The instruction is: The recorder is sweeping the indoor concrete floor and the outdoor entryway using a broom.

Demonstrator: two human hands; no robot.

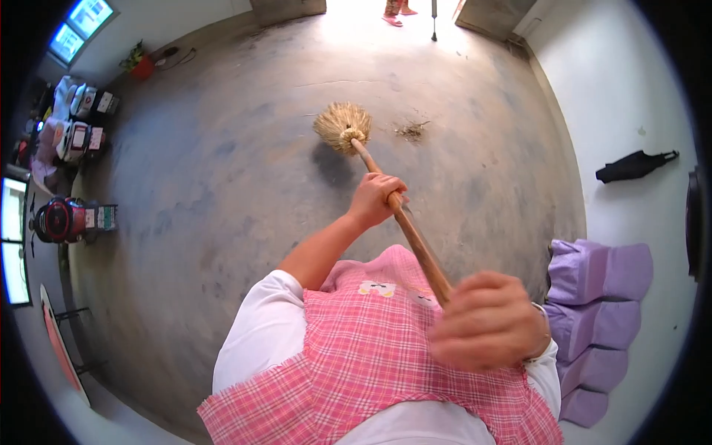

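A straw broom (343,123) with a long wooden handle slants from the upper middle down to the lower right. My left hand (378,194) is wrapped around the middle of the handle. Near its top end, my right hand (485,322) grips the handle, slightly blurred. The bristle head appears raised, with a dark shadow on the concrete floor (250,183) below it. Just right of the bristles lies a small pile of debris (411,130). I wear a pink plaid apron over a white top.
Purple-covered seats (595,272) line the right wall. Several scooters (72,219) stand at the left, below a potted plant (140,65). A person's feet (392,21) and a dark pole (434,25) show at the bright doorway. A folded table (61,345) leans lower left.
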